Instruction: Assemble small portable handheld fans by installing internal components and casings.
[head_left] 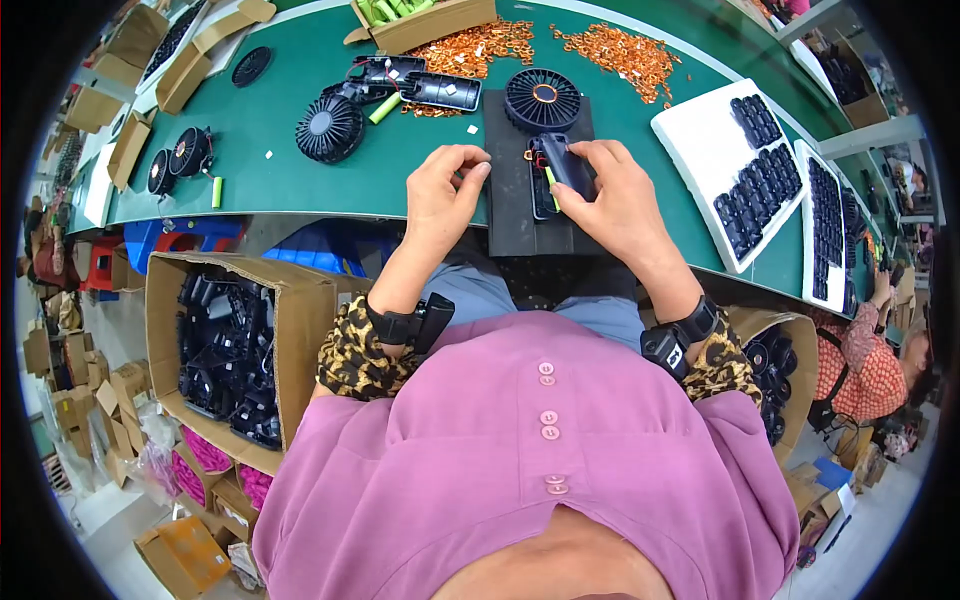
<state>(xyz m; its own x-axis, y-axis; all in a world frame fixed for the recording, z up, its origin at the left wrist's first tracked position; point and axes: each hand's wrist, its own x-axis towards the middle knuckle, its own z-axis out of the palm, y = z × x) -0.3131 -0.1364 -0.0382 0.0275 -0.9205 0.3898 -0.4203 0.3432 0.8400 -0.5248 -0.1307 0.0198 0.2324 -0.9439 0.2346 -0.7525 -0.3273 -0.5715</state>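
Note:
On a dark mat (pixel 512 238) lies a handheld fan, its round head (pixel 542 100) pointing away from me. Its handle shell (pixel 541 200) is opened up, with red wires and a green-yellow battery cell (pixel 550 178) inside. My right hand (pixel 622 195) is closed on a dark plastic handle cover (pixel 572 170), tilted over the right side of the shell. Beside the mat's left edge hovers my left hand (pixel 442 192), thumb and index finger pinched together. Whatever may be between those fingertips is too small or hidden to tell.
Further fans (pixel 330 128) and opened shells (pixel 440 90) lie left of the mat. Piles of orange parts (pixel 625 60) and a carton of green cells (pixel 440 25) sit behind. White trays (pixel 690 125) of black parts stand right. Cartons (pixel 305 330) flank my lap.

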